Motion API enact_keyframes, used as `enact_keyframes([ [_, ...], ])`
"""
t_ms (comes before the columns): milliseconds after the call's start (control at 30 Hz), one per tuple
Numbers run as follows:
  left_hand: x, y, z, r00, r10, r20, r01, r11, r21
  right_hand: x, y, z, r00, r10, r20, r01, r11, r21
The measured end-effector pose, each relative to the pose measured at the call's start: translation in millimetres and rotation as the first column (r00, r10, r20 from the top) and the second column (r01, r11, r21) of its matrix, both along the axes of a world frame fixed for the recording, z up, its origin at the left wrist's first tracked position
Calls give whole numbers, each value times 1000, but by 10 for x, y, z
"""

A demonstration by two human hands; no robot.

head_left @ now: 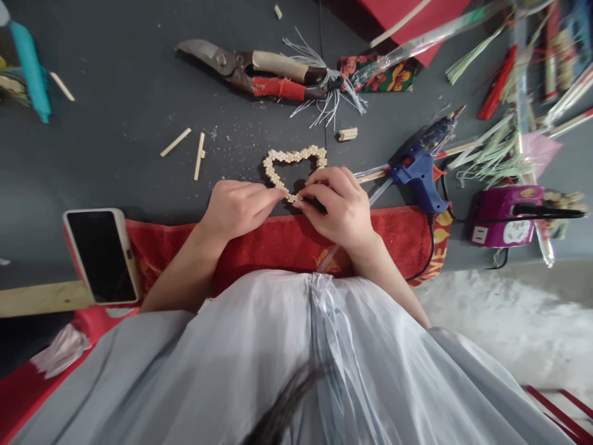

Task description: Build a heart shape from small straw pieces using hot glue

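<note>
A heart-shaped ring of small pale pieces (297,154) lies on the dark grey table, its point toward me. My left hand (241,207) pinches its lower left edge near the point. On the other side, my right hand (337,204) has its fingers closed on the lower right edge, covering part of that side. Beyond the heart are short pale sticks in a small bundle (348,134). Loose sticks (199,156) lie to the left. A blue glue gun (419,170) rests to the right of my right hand.
Pruning shears (259,71) lie at the back. A phone (102,256) is at the left on a red towel (278,247) along the front edge. A purple power block (507,216) with cables sits right. Tassels and wrapped sticks crowd the back right; a turquoise tool (30,71) is far left.
</note>
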State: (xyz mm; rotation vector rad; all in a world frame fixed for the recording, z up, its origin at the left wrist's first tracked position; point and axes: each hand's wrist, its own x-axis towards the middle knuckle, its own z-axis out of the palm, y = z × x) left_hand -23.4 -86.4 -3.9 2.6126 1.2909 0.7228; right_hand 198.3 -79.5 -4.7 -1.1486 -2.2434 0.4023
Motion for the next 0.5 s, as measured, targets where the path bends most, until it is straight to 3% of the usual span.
enact_keyframes([
  [133, -2, -3, 4, 1000, 2, 5, -2, 999, -49, 12, -5, -8, 1000, 9, 6, -9, 1000, -5],
  [367, 18, 2, 16, 1000, -1, 9, 1, 1000, 27, 15, -6, -12, 999, 32, -7, -32, 999, 14],
  [500, 16, 8, 25, 1000, 8, -11, -9, 1000, -26, 14, -7, -20, 999, 39, 0, -39, 999, -32],
])
